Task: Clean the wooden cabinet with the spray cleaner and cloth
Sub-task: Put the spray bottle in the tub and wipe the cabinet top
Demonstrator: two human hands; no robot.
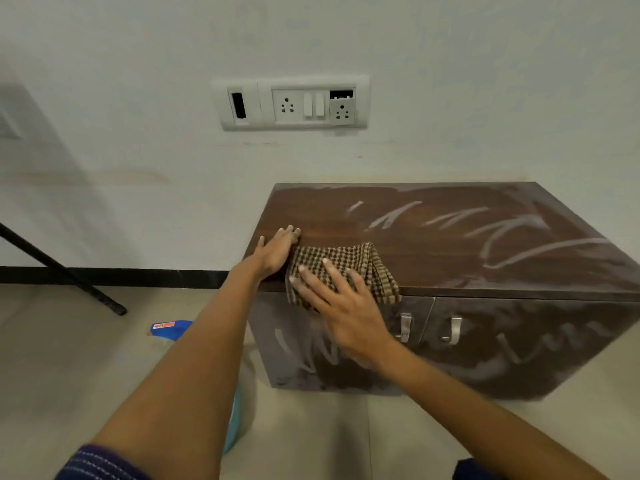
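A low dark wooden cabinet point(450, 237) stands against the wall, its top and doors streaked with whitish dust. A brown checked cloth point(346, 259) lies folded over the top's front left edge. My right hand point(341, 303) presses flat on the cloth with fingers spread. My left hand point(277, 251) rests flat on the top's left corner, touching the cloth's left side. A blue spray cleaner bottle point(169, 330) lies on the floor left of the cabinet, mostly hidden behind my left forearm.
Two metal handles point(429, 328) sit on the cabinet doors. A socket and switch panel point(291, 102) is on the wall above. A black slanted leg point(62, 271) reaches the tiled floor at the left.
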